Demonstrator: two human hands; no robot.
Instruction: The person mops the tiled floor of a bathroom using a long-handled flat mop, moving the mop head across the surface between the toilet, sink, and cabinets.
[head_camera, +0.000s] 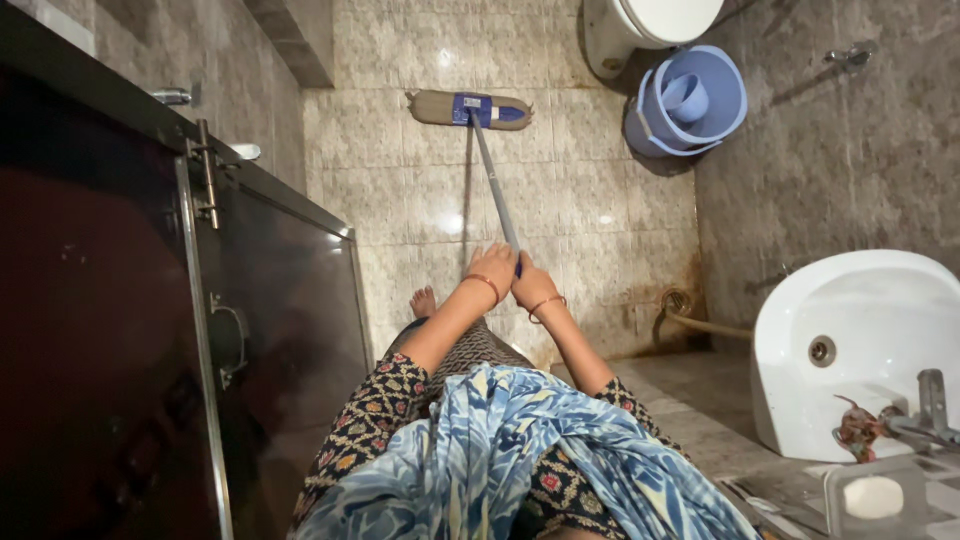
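Head view, looking down in a tiled bathroom.

Hands: both closed around the near end of the mop handle (497, 190). Left hand (492, 272) and right hand (531, 287) sit side by side, touching or nearly so, fingers curled round the shaft. Right hand appears to grip a little higher up the shaft toward the mop head; left sits just beside it, on the person's left. A thin bangle on each wrist.

Mop: handle runs from the hands straight away from the person, leaning slightly to the left as it goes. Long axis of the handle is roughly along the line of sight, away from the body. Mop head (468, 109) lies flat on the floor (580, 190), well ahead of the hands, its long axis crosswise to the handle. A blue clamp joins handle to head at the middle.

Surroundings: blue bucket (690, 105) with a mug inside stands to the right of the mop head, near but apart from it, just below the toilet (640, 25). White basin (850, 340) at the right, with a tap. Dark glass door (150, 350) with metal hinges fills the left. One bare foot (423, 301) is on the floor just left of the hands. A hose lies along the foot of the right wall.
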